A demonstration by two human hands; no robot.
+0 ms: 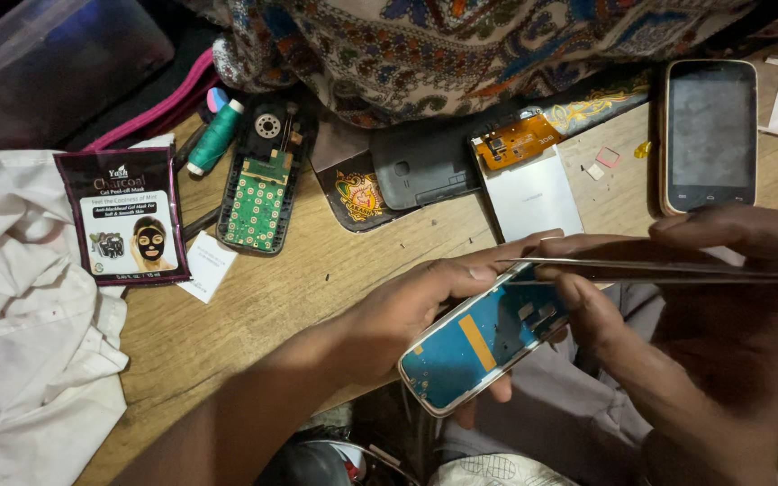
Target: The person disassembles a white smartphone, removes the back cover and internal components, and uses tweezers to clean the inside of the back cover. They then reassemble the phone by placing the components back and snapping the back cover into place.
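My left hand (411,306) grips an opened phone (479,346) by its edges, its blue circuit board facing up, just off the wooden table's front edge. Held in my right hand (722,315) is a pair of metal tweezers (650,270), tips pointing left over the phone's upper end. The tweezers' arms lie close together; I cannot tell whether anything sits between the tips.
On the wooden table (317,261) lie a keypad phone stripped to its green board (261,193), a dark back cover (425,166), a white screen panel with orange flex (529,180), an intact touchscreen phone (709,135), a teal thread spool (215,137), a dark sachet (128,216) and white cloth (20,315).
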